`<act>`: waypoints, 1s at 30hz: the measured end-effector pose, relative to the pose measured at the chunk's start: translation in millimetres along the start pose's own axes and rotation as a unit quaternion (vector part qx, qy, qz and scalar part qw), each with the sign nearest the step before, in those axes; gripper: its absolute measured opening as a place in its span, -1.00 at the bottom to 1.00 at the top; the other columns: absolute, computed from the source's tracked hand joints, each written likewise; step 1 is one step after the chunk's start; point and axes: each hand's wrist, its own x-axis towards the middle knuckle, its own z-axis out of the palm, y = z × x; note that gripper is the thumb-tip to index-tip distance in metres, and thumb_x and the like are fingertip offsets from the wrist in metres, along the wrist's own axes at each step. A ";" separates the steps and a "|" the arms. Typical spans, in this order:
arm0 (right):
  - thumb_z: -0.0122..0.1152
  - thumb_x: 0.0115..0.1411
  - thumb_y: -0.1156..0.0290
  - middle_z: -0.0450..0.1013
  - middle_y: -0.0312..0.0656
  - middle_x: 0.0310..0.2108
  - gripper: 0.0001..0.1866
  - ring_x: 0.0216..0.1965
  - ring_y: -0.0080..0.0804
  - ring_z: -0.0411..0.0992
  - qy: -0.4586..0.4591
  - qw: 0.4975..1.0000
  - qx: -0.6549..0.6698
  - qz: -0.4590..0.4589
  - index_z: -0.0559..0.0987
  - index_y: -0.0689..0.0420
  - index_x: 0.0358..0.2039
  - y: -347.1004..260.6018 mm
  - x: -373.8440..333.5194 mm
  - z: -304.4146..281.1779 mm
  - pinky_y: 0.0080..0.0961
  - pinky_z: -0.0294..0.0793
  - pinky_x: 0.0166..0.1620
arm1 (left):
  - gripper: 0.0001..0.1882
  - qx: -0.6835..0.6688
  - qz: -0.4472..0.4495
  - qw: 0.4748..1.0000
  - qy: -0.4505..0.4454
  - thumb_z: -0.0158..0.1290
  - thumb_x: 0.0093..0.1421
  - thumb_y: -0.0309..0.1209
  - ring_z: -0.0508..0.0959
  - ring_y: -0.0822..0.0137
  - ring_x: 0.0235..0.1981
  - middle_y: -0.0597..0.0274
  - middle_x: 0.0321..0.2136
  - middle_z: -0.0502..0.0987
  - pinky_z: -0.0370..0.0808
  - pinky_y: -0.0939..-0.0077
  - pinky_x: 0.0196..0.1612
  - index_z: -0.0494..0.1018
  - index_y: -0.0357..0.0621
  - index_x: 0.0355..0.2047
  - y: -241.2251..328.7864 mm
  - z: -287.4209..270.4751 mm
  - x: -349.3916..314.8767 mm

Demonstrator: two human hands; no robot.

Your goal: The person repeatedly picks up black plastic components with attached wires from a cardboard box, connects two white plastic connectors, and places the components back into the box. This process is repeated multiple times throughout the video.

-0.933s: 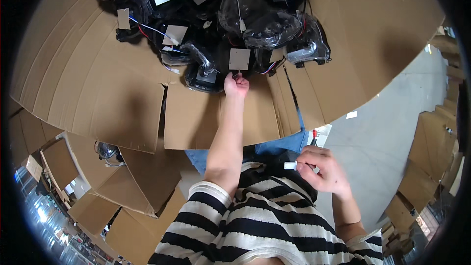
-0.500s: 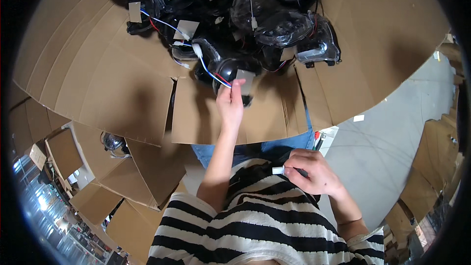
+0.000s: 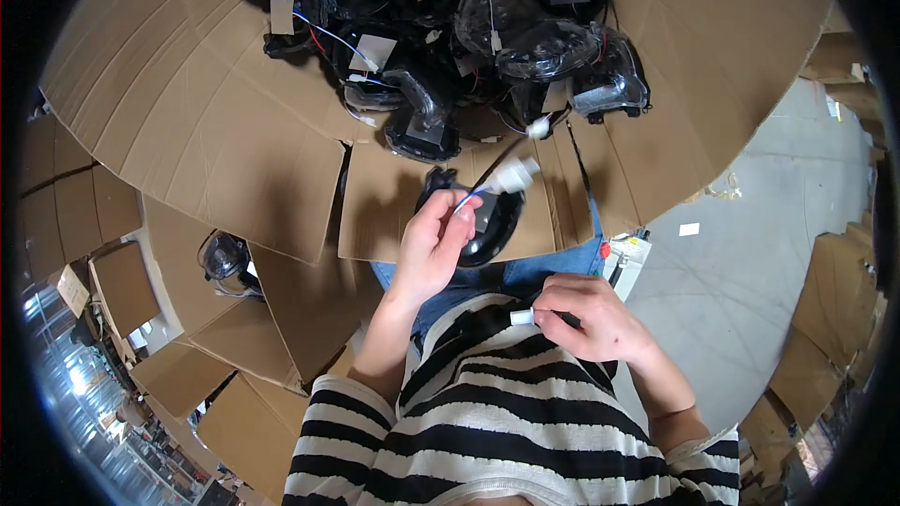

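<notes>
My left hand [image 3: 431, 245] pinches the thin blue-and-white wire [image 3: 466, 198] of a black vehicle lamp [image 3: 504, 230]. The lamp hangs just beyond the fingers, over the near flap of the big box, with a grey square patch on it. From the pinch the wire's white plug [image 3: 511, 176] sticks up to the right, blurred by motion. Close to my waist, my right hand [image 3: 592, 317] is closed around a small white connector [image 3: 522, 317]; its white end pokes out to the left past the thumb. Part of a dark cable shows at that hand.
A large cardboard box [image 3: 225, 122] holds a heap of black lamps [image 3: 544, 49] with loose wires and grey patches. Another lamp [image 3: 223, 255] lies in a lower box at left. A pale device [image 3: 626, 264] with a red knob stands beyond my right hand. More cardboard [image 3: 814, 319] stands at right.
My left hand has drawn back toward me, bringing the lamp by its wire out of the heap and over the near flap. My right hand stays nearly still with its connector.
</notes>
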 end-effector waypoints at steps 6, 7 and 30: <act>0.01 -0.07 0.53 0.28 -0.15 -0.66 -0.95 -0.59 -0.18 0.28 0.007 1.000 -0.008 0.011 0.38 0.22 -0.60 -5.8 0.3 -0.2 -0.36 0.25 -0.53 | -0.68 0.129 0.059 0.988 -0.062 -0.23 0.19 -0.43 0.30 0.59 -0.53 0.34 -0.51 0.33 0.29 0.77 -0.44 0.23 -0.25 -0.05 19.5 1.1 -8.2; 0.01 -0.07 0.53 0.28 -0.14 -0.66 -0.95 -0.59 -0.18 0.29 0.007 1.000 -0.007 0.012 0.38 0.22 -0.60 -6.2 0.3 -0.3 -0.36 0.25 -0.53 | -0.68 0.150 0.089 0.982 -0.070 -0.24 0.19 -0.44 0.30 0.58 -0.53 0.33 -0.50 0.34 0.30 0.76 -0.43 0.23 -0.24 -0.04 24.5 4.5 -7.3; 0.05 -0.12 0.53 0.28 -0.18 -0.67 -0.96 -0.62 -0.25 0.26 0.038 0.994 -0.095 -0.048 0.39 0.20 -0.61 -21.2 14.4 -24.2 -0.41 0.21 -0.57 | -0.54 0.366 0.066 0.823 -0.429 -0.12 0.04 -0.36 0.41 -0.03 -0.32 -0.07 -0.30 0.38 0.37 0.22 -0.31 0.12 -0.17 -0.02 37.2 -2.5 2.1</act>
